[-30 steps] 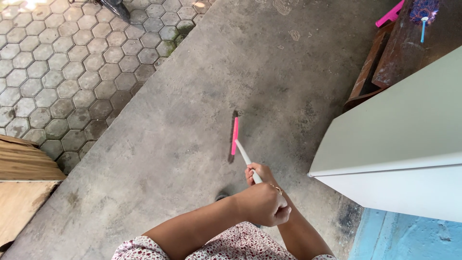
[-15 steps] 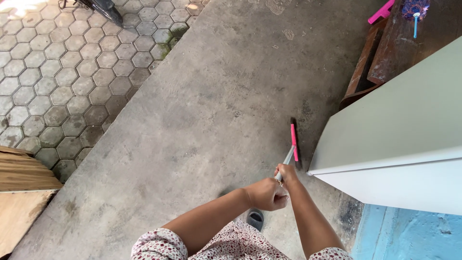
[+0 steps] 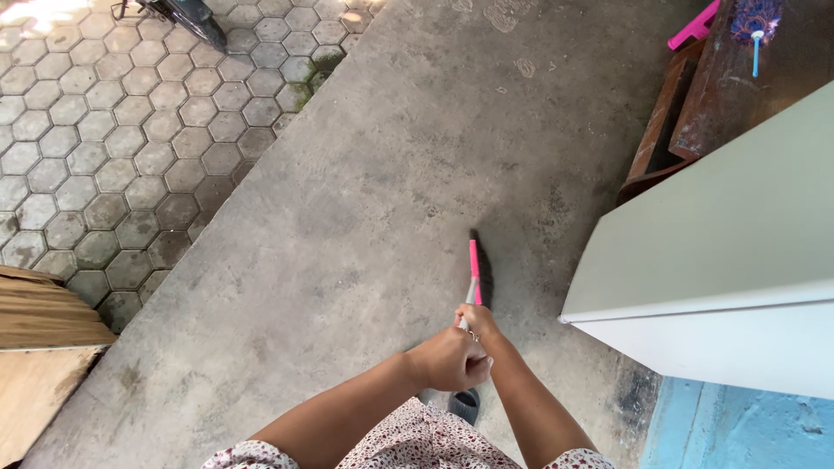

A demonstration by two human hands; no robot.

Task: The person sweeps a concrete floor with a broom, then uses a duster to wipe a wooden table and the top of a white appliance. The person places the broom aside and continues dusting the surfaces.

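Both my hands grip the pale handle of a broom with a pink head (image 3: 475,260) and dark bristles, seen nearly end-on from above. My left hand (image 3: 447,360) is fisted around the upper end of the handle. My right hand (image 3: 477,321) holds the handle lower down, just beyond the left one. The pink head rests on the grey concrete floor (image 3: 391,156) straight ahead of me, a little left of a white cabinet (image 3: 721,252).
Hexagonal paving stones (image 3: 113,130) cover the ground at left. Wooden boards (image 3: 39,330) lie at the left edge. A rusty brown bench (image 3: 695,95) with a pink object (image 3: 693,29) and a blue-handled duster (image 3: 757,26) stands at top right. A blue surface (image 3: 738,430) shows at bottom right. A dark shoe (image 3: 465,404) peeks below my hands.
The broom head swung right toward the white cabinet, then came back left to the middle. Both hands kept hold of the handle throughout.
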